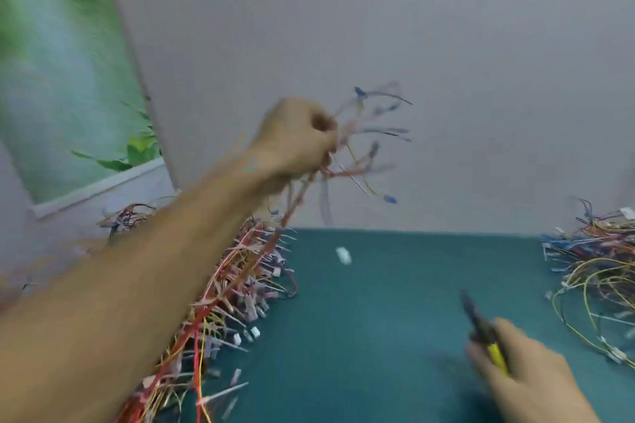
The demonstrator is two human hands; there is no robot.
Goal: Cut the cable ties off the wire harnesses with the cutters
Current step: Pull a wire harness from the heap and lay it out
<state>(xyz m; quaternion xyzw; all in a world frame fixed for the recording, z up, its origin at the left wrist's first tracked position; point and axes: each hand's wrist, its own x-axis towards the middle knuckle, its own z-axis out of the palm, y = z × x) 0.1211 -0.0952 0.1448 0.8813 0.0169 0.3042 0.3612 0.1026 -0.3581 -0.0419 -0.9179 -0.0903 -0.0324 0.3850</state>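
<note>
Our left fingers (321, 134) fist a harness (364, 148) high above the bench (378, 302); right hand (525, 374) grips cutters (481, 330) over open middle, piles (240, 285) at both edges.

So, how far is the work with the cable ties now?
Possibly done: a loose wire pile lies at right. In hand: the left hand lifts a wire harness high; the right hand holds the cutters low, away from it. Left: the big harness pile at left.
</note>
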